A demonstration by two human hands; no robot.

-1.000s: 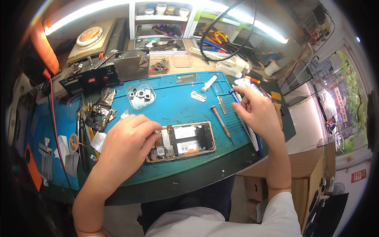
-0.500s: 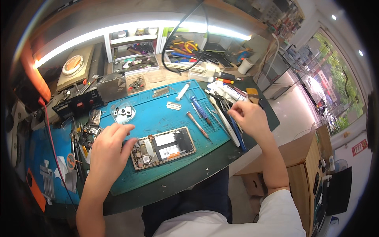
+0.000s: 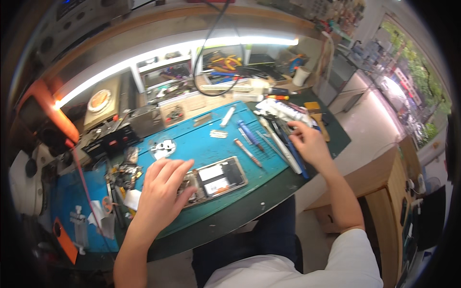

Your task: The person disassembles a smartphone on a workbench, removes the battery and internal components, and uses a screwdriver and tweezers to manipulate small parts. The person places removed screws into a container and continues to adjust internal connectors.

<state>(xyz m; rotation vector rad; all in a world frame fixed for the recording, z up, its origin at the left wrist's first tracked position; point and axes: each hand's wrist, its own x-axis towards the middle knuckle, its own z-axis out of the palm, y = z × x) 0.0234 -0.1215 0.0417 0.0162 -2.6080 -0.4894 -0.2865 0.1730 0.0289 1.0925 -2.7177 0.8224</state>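
My left hand is open, palm down over the left end of an opened smartphone, with thumb and fingers apart. It hides part of the phone's inner parts; the battery area and the frame's right end show. On the right, my right hand hovers at a bundle of tweezers and thin tools, fingers bent but apart from the thumb, with nothing visible in them. Between the hands lie a copper-coloured screwdriver and a blue screwdriver on the blue work mat.
A clear dish of small parts sits beyond my left hand. A white syringe-like tube and a small metal plate lie farther back. Loose parts crowd the left. A black cable hangs over the shelf trays.
My left hand has moved right, now covering the phone's left end. My right hand stays by the tools, its fingers a little more apart. The whole view has shifted slightly.
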